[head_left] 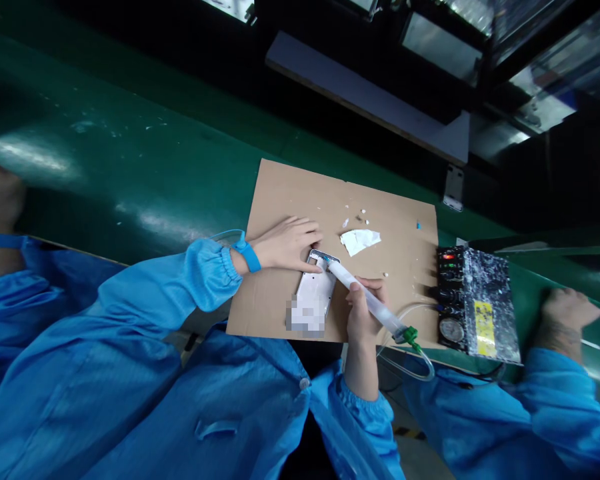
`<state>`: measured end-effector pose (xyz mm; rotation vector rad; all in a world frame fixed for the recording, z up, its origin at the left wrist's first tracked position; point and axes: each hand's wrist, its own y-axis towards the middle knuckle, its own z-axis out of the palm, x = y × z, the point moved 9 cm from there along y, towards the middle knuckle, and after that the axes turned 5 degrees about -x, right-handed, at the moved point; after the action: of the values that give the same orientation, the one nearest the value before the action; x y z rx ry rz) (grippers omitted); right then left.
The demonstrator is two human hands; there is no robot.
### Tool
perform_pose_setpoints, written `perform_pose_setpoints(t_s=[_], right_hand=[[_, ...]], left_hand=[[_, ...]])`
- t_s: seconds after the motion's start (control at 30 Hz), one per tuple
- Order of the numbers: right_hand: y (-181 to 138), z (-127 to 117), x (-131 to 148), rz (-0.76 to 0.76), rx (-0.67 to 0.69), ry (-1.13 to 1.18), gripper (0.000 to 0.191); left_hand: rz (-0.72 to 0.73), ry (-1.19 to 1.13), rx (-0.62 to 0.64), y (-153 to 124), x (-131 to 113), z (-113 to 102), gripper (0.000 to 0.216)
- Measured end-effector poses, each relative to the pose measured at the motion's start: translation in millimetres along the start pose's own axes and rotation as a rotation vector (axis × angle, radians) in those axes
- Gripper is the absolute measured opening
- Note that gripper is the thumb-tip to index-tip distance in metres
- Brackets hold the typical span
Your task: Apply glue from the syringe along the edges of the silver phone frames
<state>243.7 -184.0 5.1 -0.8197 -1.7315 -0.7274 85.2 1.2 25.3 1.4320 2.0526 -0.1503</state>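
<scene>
In the head view, a thin, phone-shaped panel lies flat on a brown cardboard sheet, between the two hands. The left hand is at the panel's far left corner. Its fingers are stretched out and not clenched, and its thumb reaches over the left side of the panel. A blue strap goes around that wrist. The right hand is to the right of the panel and grips a long, cloudy-white dispensing syringe. The syringe leans, with its thin tip at the far end of the panel, close to the left thumb. I can't tell if the tip touches the panel. At the syringe's back end is a green cap, and a clear tube loops below it. A crumpled white paper lies past the syringe, on the cardboard. A speckled black control box with a yellow label sits to the right of the right hand.
</scene>
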Motion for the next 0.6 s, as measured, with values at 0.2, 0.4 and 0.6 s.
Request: perform_pose_setpoints(t_s=[0.2,0.4,0.6], right_hand=[[1.3,-1.7,-5.8,0.017,-0.019,0.028,0.046],[1.7,-1.9,-3.7,0.009,-0.023,0.033,0.045],[1.0,-0.7,-1.5,-0.007,-0.015,-0.002,0.047]], left_hand=[[-0.006,0.002,0.014,0.1,0.0,0.6,0.048],[-0.01,-0.005,0.015,0.1,0.7,0.0,0.049],[-0.011,-0.017,0.004,0.3,2.0,0.0,0.048]])
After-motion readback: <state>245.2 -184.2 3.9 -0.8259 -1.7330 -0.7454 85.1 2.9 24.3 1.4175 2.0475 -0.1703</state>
